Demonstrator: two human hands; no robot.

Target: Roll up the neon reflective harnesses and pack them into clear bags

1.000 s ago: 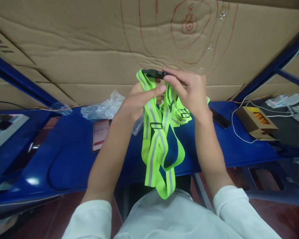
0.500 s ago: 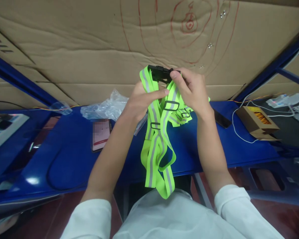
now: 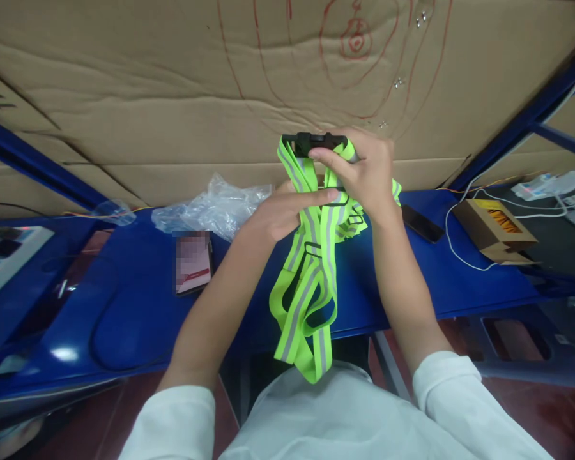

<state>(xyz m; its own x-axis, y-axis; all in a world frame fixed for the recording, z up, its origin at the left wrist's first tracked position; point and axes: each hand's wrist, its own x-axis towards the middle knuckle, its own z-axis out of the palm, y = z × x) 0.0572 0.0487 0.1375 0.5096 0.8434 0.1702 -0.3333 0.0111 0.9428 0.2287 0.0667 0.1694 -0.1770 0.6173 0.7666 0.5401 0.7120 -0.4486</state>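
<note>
A neon-green reflective harness [image 3: 299,306] with grey stripes hangs in loops between my hands, its lower end in front of my shirt. At its top is a black plastic buckle [image 3: 311,142]. My right hand [image 3: 367,169] grips the buckle's right end and the strap there, thumb across the front. Lower down, my left hand [image 3: 287,207] is closed round the gathered straps, its thumb pointing right over them. Black strap sliders [image 3: 313,250] show on the webbing. The fingers behind the straps are hidden.
Clear plastic wrapping [image 3: 211,204] lies on the blue table [image 3: 138,268] beside a phone-like device [image 3: 193,263] with a lit screen. To the right are a dark phone [image 3: 422,223], an open cardboard box [image 3: 496,230] and white cables. A cardboard wall [image 3: 172,128] stands behind.
My left hand has slid down and right along the straps, away from the buckle. The buckle now sits level, with my right thumb further left across it.
</note>
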